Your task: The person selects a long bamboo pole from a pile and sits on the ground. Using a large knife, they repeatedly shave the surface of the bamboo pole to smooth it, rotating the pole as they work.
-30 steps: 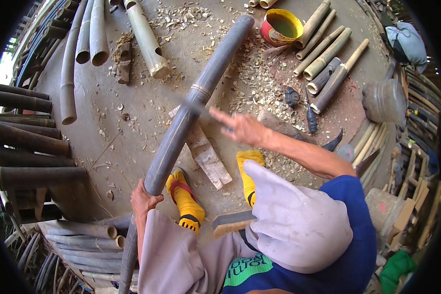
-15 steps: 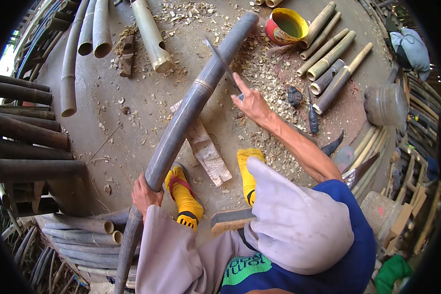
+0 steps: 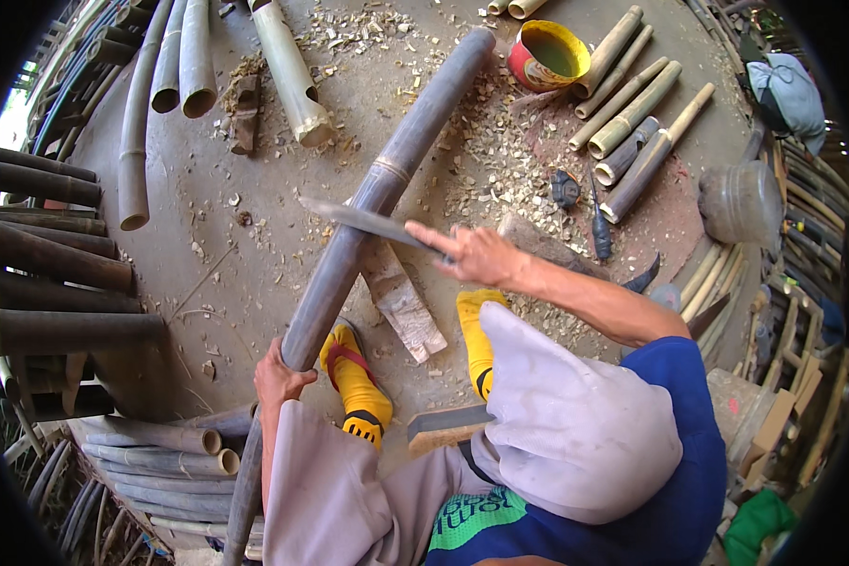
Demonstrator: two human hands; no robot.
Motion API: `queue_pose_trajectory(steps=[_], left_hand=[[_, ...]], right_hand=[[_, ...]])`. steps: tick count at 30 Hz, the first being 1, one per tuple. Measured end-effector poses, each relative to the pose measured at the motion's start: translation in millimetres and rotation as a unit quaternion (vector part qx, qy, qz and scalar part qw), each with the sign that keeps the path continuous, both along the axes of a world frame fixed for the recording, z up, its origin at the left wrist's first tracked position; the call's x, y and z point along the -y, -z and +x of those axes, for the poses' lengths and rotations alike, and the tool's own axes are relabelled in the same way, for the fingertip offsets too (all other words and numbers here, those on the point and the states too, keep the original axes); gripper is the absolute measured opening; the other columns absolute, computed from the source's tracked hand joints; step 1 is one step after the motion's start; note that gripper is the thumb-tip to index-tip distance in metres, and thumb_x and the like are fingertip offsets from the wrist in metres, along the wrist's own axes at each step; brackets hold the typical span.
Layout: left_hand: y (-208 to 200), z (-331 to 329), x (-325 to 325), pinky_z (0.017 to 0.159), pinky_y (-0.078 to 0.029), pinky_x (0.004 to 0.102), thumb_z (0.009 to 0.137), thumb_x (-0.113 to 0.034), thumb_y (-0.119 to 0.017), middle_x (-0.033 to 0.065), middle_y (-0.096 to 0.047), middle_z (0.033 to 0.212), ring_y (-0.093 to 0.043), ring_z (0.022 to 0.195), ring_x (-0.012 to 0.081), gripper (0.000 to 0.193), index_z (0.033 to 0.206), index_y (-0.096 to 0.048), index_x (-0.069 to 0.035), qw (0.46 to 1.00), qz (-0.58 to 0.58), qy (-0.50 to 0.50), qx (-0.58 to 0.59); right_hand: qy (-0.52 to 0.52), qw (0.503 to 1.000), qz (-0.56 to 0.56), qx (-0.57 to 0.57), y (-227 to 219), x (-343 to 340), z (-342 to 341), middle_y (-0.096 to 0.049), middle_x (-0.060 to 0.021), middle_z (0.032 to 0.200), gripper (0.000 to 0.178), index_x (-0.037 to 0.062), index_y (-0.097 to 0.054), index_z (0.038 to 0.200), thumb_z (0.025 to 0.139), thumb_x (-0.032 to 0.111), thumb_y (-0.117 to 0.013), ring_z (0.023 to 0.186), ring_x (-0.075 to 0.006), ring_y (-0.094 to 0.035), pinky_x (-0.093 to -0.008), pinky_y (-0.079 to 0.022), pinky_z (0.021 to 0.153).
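Note:
A long grey bamboo pole (image 3: 335,259) slants from the lower left up to the top middle, its ringed joint about halfway along. My left hand (image 3: 278,375) is wrapped round its lower part, beside my left foot in a yellow sock and sandal. In my right hand (image 3: 481,257) is a long-bladed knife (image 3: 373,222), index finger stretched along it. The blade lies across the pole just below the joint; whether it touches the surface I cannot tell. Under the pole, a notched wooden block (image 3: 401,302) rests on the ground.
Cut bamboo pieces (image 3: 637,108) lie at the upper right beside a red and yellow bucket (image 3: 549,55). Wood chips (image 3: 500,174) litter the ground. Dark bamboo lengths (image 3: 75,330) are stacked at left. A black-handled tool (image 3: 602,231) lies right of my right hand.
My right hand has drawn the knife down the pole toward me, from above the joint to below it, and the blade now lies flatter across. My left hand keeps its hold.

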State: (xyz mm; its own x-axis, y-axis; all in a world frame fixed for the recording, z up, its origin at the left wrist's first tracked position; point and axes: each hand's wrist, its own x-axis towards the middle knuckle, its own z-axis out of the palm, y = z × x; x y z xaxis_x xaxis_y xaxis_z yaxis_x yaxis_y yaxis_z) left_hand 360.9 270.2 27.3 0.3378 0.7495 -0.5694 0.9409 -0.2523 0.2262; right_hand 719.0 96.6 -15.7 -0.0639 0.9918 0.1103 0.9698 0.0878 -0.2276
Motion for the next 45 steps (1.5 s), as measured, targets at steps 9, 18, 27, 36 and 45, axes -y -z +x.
queue_pose_trajectory(steps=[9, 18, 27, 36, 45], left_hand=[[5.2, -7.2, -21.8, 0.082, -0.052, 0.0434, 0.049, -0.028, -0.079, 0.0199, -0.069, 0.095, -0.066, 0.094, 0.0366, 0.069, 0.112, -0.061, -0.007, 0.985, -0.151, 0.007, 0.084], [7.2, 2.2, 17.7, 0.079, -0.052, 0.0465, 0.053, -0.023, -0.082, 0.0164, -0.067, 0.096, -0.065, 0.091, 0.0392, 0.07, 0.117, -0.053, -0.011, 0.994, 0.102, 0.042, 0.004], [0.0, 2.0, 1.9, 0.081, -0.052, 0.0454, 0.051, -0.026, -0.08, 0.0218, -0.068, 0.095, -0.066, 0.091, 0.0396, 0.067, 0.111, -0.058, -0.007, 1.0, -0.007, 0.01, 0.002], [5.9, -0.4, -15.3, 0.081, -0.052, 0.0417, 0.047, -0.027, -0.08, 0.0239, -0.069, 0.094, -0.067, 0.09, 0.0368, 0.074, 0.113, -0.06, 0.0, 0.994, -0.093, 0.028, 0.049], [0.9, 1.1, -24.4, 0.081, -0.051, 0.0397, 0.046, -0.029, -0.081, 0.0203, -0.069, 0.093, -0.067, 0.089, 0.0326, 0.07, 0.107, -0.063, 0.001, 0.981, -0.164, -0.001, 0.102]], right_hand=[[0.127, 0.962, -0.113, -0.213, -13.1, -14.7, 23.4, -0.047, -0.002, 0.047, 0.07, 0.0093, -0.019, 0.152, 0.094, 0.024, -0.054, 0.033, -0.0129, -0.039, -0.0265, -0.045, 0.03], [0.038, 0.99, -0.053, -0.127, 2.0, -2.2, 7.2, -0.065, -0.0202, 0.075, 0.07, 0.0071, -0.019, 0.151, 0.094, 0.028, -0.054, 0.039, -0.0169, -0.052, -0.0305, -0.049, 0.036], [0.081, 0.957, -0.183, -0.21, -7.1, -5.4, 11.0, -0.058, -0.0294, 0.121, 0.064, 0.0233, -0.022, 0.152, 0.096, 0.03, -0.052, 0.065, -0.0299, -0.068, -0.0417, -0.063, 0.07], [0.059, 0.973, -0.022, -0.222, 7.5, -2.5, 28.8, -0.062, -0.0161, 0.069, 0.07, 0.0103, -0.017, 0.152, 0.095, 0.024, -0.055, 0.038, -0.0106, -0.044, -0.0226, -0.048, 0.032], [0.183, 0.949, -0.115, -0.231, -3.1, -6.7, 30.5, -0.059, -0.0145, 0.063, 0.073, 0.0189, -0.018, 0.153, 0.092, 0.03, -0.058, 0.046, -0.0207, -0.059, -0.031, -0.054, 0.04]])
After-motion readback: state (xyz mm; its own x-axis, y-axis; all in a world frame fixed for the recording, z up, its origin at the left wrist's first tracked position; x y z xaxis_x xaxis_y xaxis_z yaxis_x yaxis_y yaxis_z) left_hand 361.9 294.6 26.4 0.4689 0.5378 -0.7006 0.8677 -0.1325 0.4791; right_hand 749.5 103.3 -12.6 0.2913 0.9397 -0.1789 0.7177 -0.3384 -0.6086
